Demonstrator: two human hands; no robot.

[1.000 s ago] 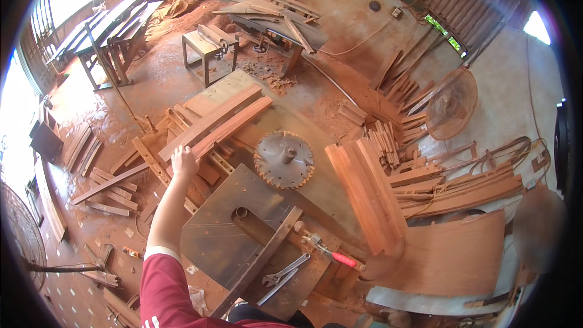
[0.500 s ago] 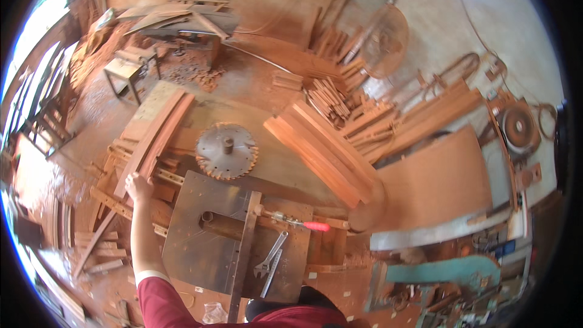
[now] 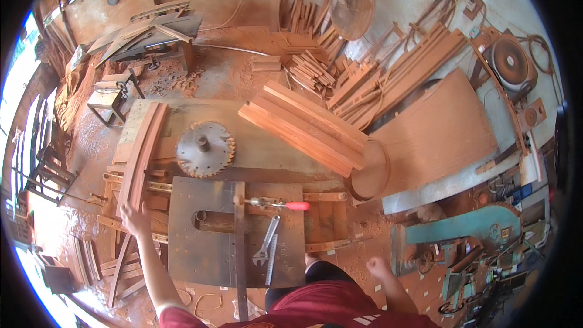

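My left hand [image 3: 135, 218] reaches out at the left, fingers closed around the near end of the long reddish wooden boards [image 3: 143, 152]. Those boards lie side by side across a wooden frame and a pale worktop. My right hand [image 3: 379, 267] hangs low beside my body, curled into a loose fist, and nothing shows in it. Between my arms is a metal saw table [image 3: 200, 255] with a slot. A wooden fence bar [image 3: 240, 249] with a red-handled clamp [image 3: 296, 206] crosses it. An adjustable wrench [image 3: 267, 240] and a steel ruler [image 3: 271, 261] lie to its right.
A toothed circular saw blade [image 3: 205, 149] lies flat beyond the saw table. Stacked planks [image 3: 303, 127] rest on the worktop's right side. Offcuts [image 3: 311, 73] are piled behind, and a teal machine [image 3: 455, 226] stands at right. A small stool [image 3: 109, 98] stands far left.
The view has shifted, and my right hand has come into it at the lower right. My left hand stays at the near end of the boards.
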